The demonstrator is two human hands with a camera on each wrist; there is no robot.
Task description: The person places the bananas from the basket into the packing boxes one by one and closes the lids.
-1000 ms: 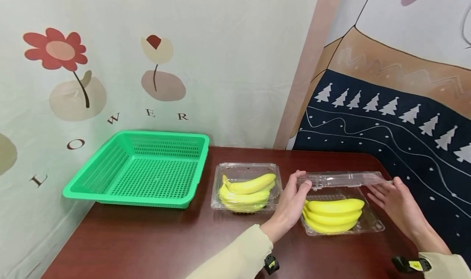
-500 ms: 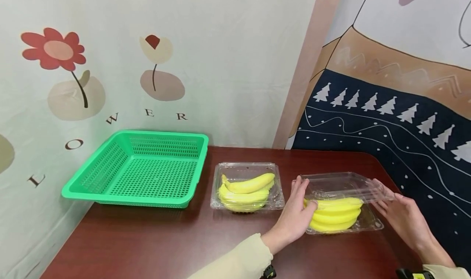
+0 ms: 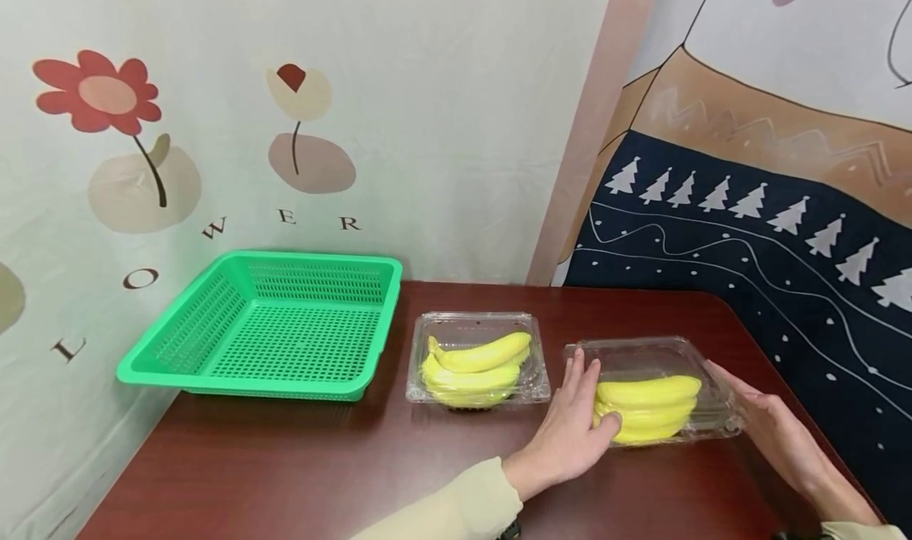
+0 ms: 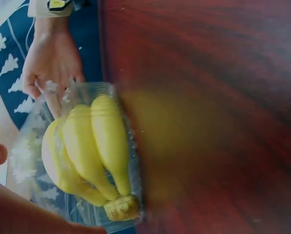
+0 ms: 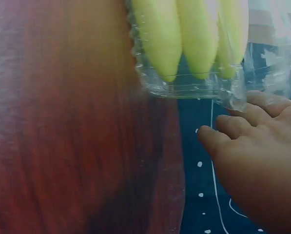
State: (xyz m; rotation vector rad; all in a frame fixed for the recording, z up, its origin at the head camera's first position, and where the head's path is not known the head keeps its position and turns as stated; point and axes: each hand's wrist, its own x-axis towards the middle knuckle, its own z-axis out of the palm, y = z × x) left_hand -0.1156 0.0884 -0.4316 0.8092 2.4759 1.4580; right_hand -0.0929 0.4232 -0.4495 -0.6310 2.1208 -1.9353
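A clear plastic clamshell box [image 3: 641,358] lies on the right part of the table with its lid down over a bunch of yellow bananas [image 3: 648,411]. Whether the lid is latched I cannot tell. My left hand [image 3: 566,429] touches the box's left side, fingers extended along it and thumb near the front left corner. At the opposite side my right hand [image 3: 780,441] holds its fingers fairly straight against the lid's edge. In the right wrist view, the fingertips [image 5: 209,135] are beside the box's corner, below the banana tips [image 5: 199,63].
A second clear clamshell box [image 3: 477,326] with bananas [image 3: 480,358] sits left of my left hand. Further left stands a green perforated basket [image 3: 285,388]. The reddish-brown table [image 3: 427,461] backs onto printed cloth hangings [image 3: 456,128].
The raised lid has come down over the bananas in the right box. Both hands have lowered with it, the left thumb moving toward the front. The other box and the basket stay put.
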